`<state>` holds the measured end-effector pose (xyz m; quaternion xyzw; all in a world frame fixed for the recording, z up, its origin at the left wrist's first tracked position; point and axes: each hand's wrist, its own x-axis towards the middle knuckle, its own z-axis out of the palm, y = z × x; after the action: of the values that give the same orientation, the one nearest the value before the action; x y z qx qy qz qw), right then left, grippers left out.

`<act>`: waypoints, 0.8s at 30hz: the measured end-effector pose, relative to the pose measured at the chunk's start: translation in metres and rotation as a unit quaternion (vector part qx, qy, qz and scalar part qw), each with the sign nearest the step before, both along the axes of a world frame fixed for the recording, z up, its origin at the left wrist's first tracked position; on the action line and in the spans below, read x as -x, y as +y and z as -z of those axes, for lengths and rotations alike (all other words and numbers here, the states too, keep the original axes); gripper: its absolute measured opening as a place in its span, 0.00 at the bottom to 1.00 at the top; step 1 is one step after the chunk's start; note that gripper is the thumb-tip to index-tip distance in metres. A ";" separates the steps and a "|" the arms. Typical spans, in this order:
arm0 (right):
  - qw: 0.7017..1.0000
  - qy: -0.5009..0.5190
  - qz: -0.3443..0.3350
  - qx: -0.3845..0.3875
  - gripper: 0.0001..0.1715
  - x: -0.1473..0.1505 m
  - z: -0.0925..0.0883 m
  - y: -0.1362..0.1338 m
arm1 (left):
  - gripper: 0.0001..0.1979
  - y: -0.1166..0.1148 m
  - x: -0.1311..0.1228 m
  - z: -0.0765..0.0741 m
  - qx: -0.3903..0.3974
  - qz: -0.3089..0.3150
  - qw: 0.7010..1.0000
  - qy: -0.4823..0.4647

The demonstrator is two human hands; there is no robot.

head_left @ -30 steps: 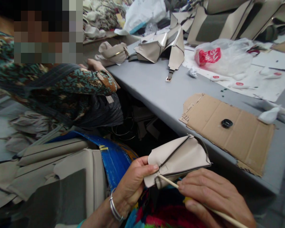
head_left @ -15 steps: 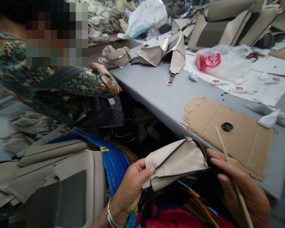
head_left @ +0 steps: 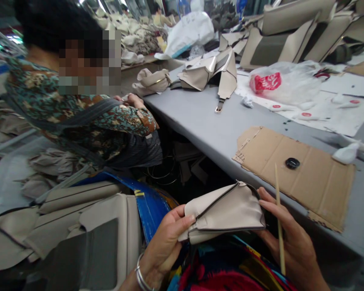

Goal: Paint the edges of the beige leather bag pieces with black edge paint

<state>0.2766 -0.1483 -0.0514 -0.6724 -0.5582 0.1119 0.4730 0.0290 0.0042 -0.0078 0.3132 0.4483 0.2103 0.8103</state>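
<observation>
My bag piece (head_left: pixel 227 212) is pale beige edged in dark brown, and my stick (head_left: pixel 280 228) pale yellow. My bangle (head_left: pixel 138 273) is silver; my clothing (head_left: pixel 224 268) mixes red, blue, yellow and black. To the left, a co-worker's shirt (head_left: pixel 109 115) is floral in teal, brown and cream. On the right, brown cardboard (head_left: pixel 267 157) lies on the plain grey table (head_left: pixel 212 121).

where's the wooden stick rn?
In the head view, lower right: the wooden stick is in the right hand, just right of the beige piece held by the left hand, its upper tip seen against the cardboard.
</observation>
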 end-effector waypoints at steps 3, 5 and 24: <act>1.000 0.015 -0.009 0.002 0.31 0.000 0.000 -0.001 | 0.15 0.001 0.002 0.002 0.008 0.005 1.000 -0.005; 1.000 0.021 -0.008 -0.008 0.30 0.000 -0.003 0.000 | 0.13 0.001 0.003 0.002 0.013 0.010 1.000 -0.008; 1.000 0.004 -0.023 -0.003 0.35 0.005 -0.001 -0.003 | 0.12 -0.003 -0.001 0.000 -0.017 -0.012 0.999 0.033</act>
<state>0.2719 -0.1514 -0.0506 -0.6577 -0.5719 0.1237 0.4744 0.0298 0.0009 -0.0080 0.3277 0.4747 0.2174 0.7874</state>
